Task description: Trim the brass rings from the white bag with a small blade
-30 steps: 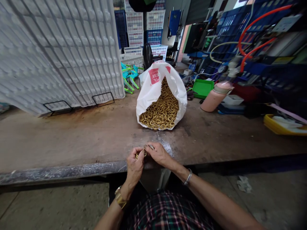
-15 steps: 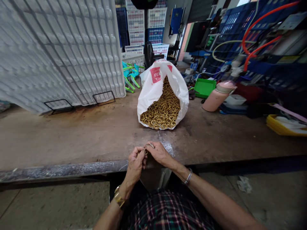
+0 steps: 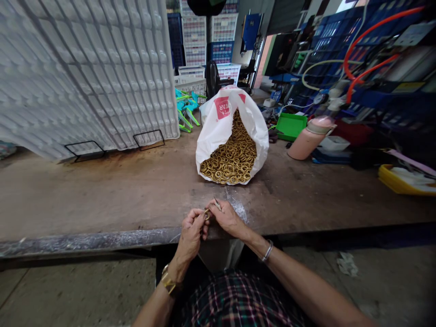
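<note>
Over the table's front edge my left hand (image 3: 193, 229) pinches a brass ring (image 3: 206, 215) between thumb and fingers. Close beside it, almost touching, my right hand (image 3: 225, 218) is closed around a small pointed metal tool (image 3: 217, 205) whose thin tip sticks up past the fingers; its exact kind is too small to make out. The right fingertips are at the ring's edge. Beyond both hands a white plastic bag (image 3: 213, 141) with red print lies with its mouth facing me, full of brass rings (image 3: 235, 159).
White ribbed plastic trays (image 3: 132, 72) lean in black wire stands (image 3: 85, 150) on the wooden table (image 3: 102, 195). To the right are a pink bottle (image 3: 308, 138), a green tray (image 3: 291, 126) and a yellow container (image 3: 402, 181). Stacked crates (image 3: 194, 43) stand behind.
The ring in my left hand now shows between the fingertips. The pointed tool in my right hand has tilted more upright. Both hands stay in nearly the same place.
</note>
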Tool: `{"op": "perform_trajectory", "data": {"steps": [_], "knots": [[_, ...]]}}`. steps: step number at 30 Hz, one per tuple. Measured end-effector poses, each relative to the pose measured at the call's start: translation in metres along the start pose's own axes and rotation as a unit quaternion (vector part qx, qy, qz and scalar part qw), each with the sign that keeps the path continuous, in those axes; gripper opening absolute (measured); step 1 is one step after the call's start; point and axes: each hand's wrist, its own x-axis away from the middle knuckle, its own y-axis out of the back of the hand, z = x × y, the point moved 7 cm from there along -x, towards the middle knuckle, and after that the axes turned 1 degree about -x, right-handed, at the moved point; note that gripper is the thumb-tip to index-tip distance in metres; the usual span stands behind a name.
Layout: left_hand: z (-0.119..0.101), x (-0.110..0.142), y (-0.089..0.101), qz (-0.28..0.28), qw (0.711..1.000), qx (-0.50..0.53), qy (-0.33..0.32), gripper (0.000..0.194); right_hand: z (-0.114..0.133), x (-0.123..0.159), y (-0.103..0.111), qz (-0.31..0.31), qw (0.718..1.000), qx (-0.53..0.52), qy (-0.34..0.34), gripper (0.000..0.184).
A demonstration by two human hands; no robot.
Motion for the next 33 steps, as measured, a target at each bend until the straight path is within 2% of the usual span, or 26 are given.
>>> {"op": "perform_trajectory", "data": {"steps": [3,6,8,16,21,23,27,30,33], "knots": [[0.001,-0.001,0.003,-0.023,1.0,0.004,-0.006,0.036,0.002,0.004,0.0,0.002,0.991,0.133,0.021,0.019],[0.003,-0.003,0.006,-0.04,0.999,-0.005,-0.023,0.037,0.001,0.009,-0.01,0.058,0.955,0.285,0.052,0.02],[0.005,-0.004,0.007,-0.048,0.998,-0.021,-0.034,0.036,-0.002,0.012,-0.014,0.086,0.934,0.341,0.054,0.022],[0.004,-0.004,0.007,-0.066,0.994,-0.064,-0.051,0.034,0.0,0.012,-0.017,0.106,0.905,0.409,0.05,0.025],[0.002,0.0,0.007,-0.059,0.994,-0.077,-0.052,0.032,-0.003,0.005,-0.003,0.073,0.886,0.457,0.0,0.026],[0.003,0.007,0.005,-0.035,0.996,-0.075,-0.029,0.031,-0.007,0.001,0.006,0.053,0.885,0.462,-0.012,0.026],[0.021,0.033,0.004,0.061,0.993,-0.065,0.071,0.028,-0.017,-0.003,0.021,0.02,0.892,0.451,-0.009,0.025],[0.057,0.052,0.016,0.09,0.977,-0.091,0.169,0.031,-0.021,0.001,0.024,-0.006,0.898,0.44,0.008,0.028],[0.101,0.052,0.034,0.066,0.967,-0.078,0.234,0.033,-0.021,0.007,0.022,-0.025,0.896,0.444,0.013,0.031]]}}
